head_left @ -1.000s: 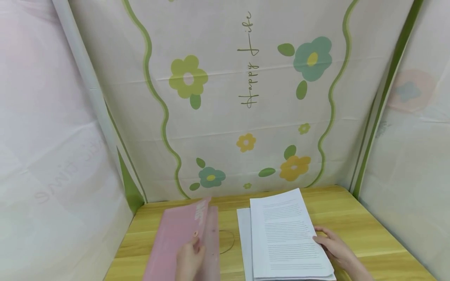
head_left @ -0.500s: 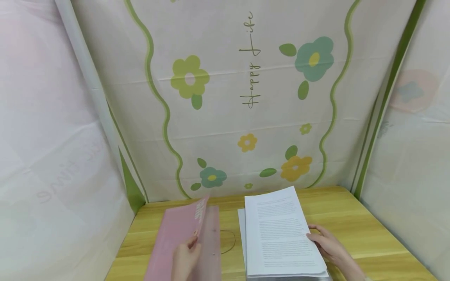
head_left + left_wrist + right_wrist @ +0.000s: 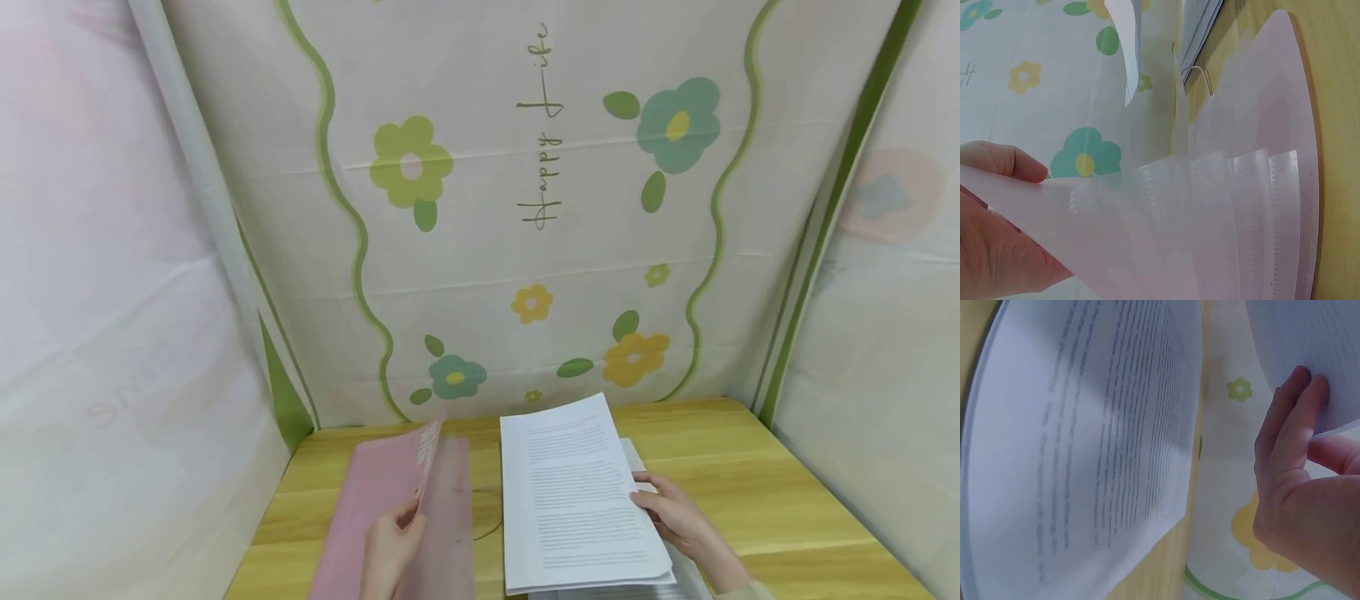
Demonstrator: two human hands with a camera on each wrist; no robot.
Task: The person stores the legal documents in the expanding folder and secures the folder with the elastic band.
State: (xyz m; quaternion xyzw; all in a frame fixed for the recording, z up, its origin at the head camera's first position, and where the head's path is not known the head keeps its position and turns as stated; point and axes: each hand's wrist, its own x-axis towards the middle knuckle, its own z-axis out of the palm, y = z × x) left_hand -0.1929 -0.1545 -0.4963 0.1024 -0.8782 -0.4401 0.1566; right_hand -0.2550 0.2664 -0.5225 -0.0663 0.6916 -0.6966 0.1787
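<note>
My left hand [image 3: 392, 546] pinches the raised cover of a pink plastic folder [image 3: 367, 492] on the left of the table. In the left wrist view, its clear inner pockets [image 3: 1210, 212] fan out beneath the lifted cover. My right hand [image 3: 678, 521] grips the right edge of several printed sheets [image 3: 577, 508], thumb on top and fingers behind. These sheets are raised and slant over a stack of printed paper [image 3: 1097, 456], whose right edge shows past them. In the right wrist view, my fingertips [image 3: 1317, 387] press the underside of the held sheets.
A thin elastic loop [image 3: 495, 512] curves from the folder's right edge toward the papers. The wooden table [image 3: 780, 492] runs back to a white flowered cloth wall [image 3: 465, 267], with fabric sides at left and right.
My right hand has carried the printed sheets leftward toward the folder, uncovering the right side of the stack below. The left hand keeps holding the folder's cover up.
</note>
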